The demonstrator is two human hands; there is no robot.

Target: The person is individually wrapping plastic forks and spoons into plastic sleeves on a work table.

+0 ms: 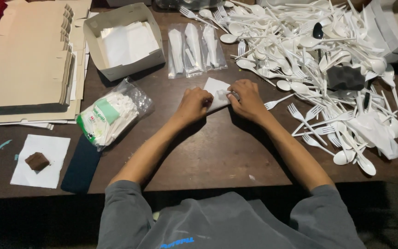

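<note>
White napkin (216, 92) mid-table (208, 157), pinched at both ends: left hand (194, 103) + right hand (246, 99) gripping it | tip: keep fold tight, edges square | clear sleeves w/ cutlery (196, 48) behind | green-white labelled bag (111, 117) left | open white box (125, 39) back-left | loose plastic cutlery heap (328, 60) right

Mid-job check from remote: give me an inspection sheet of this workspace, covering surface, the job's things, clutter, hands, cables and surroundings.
Surface: dark wooden table, a few crumbs.
Job's things: white napkin pinched between both hands; three clear-wrapped cutlery packs behind it; pile of loose white plastic forks and spoons at right.
Clutter: open white box, bag of white sticks, flat cardboard stack, brown piece on a paper sheet, dark flat object.
Hands: left hand and right hand both gripping the napkin.
Cables: nothing seen.
Surroundings: dim; grey sleeves at bottom.
</note>
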